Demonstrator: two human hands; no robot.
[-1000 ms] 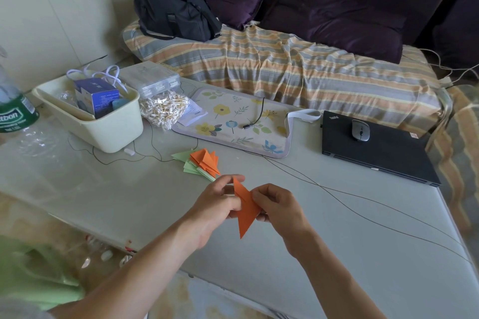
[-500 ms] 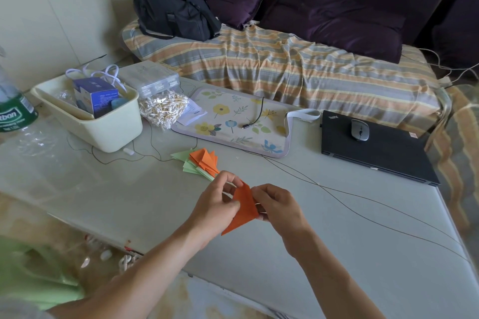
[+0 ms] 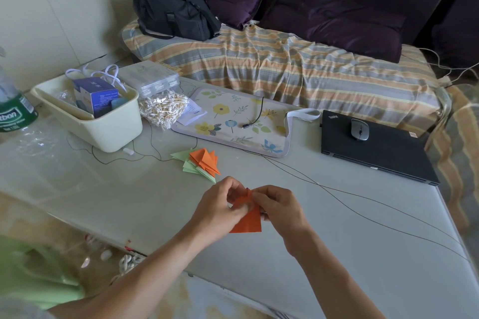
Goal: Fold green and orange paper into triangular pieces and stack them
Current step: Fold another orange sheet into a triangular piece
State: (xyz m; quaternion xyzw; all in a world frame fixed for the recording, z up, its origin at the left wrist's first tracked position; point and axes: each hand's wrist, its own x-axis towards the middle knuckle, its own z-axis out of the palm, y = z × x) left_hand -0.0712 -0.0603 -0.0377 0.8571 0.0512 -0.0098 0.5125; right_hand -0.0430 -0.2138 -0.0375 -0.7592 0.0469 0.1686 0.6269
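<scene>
Head view puts the orange paper piece (image 3: 248,220) just below frame centre, held above the tabletop (image 3: 337,254) between both hands. Its lower part hangs free as a flat, folded flap with a straight bottom edge; its upper part is hidden among the fingers. The left hand (image 3: 220,206) comes in from 7 o'clock, fingers curled, pinching the paper's left side. The right hand (image 3: 281,208) comes in from 5 o'clock, also curled, pinching the paper's top and right edge, so the two hands nearly meet at the top of the paper.

At about 11 o'clock from the hands, close by on the tabletop, lies the stack of folded pieces (image 3: 201,163): orange triangles on top, pale green ones fanned out beneath and to the left.

Farther toward 12 o'clock lies a floral mat (image 3: 233,122) with a short black cable end on it. At 10 o'clock stands a cream plastic bin (image 3: 108,129) holding a blue box (image 3: 97,96), and just right of it a clear bag of cotton swabs (image 3: 163,110). A green-labelled bottle (image 3: 14,111) sits at the far left edge. At 2 o'clock a closed black laptop (image 3: 383,155) carries a grey mouse (image 3: 359,129). Thin wires (image 3: 363,212) trail across the tabletop on the right. Beyond, a striped bed (image 3: 285,67) holds a black bag (image 3: 176,10).
</scene>
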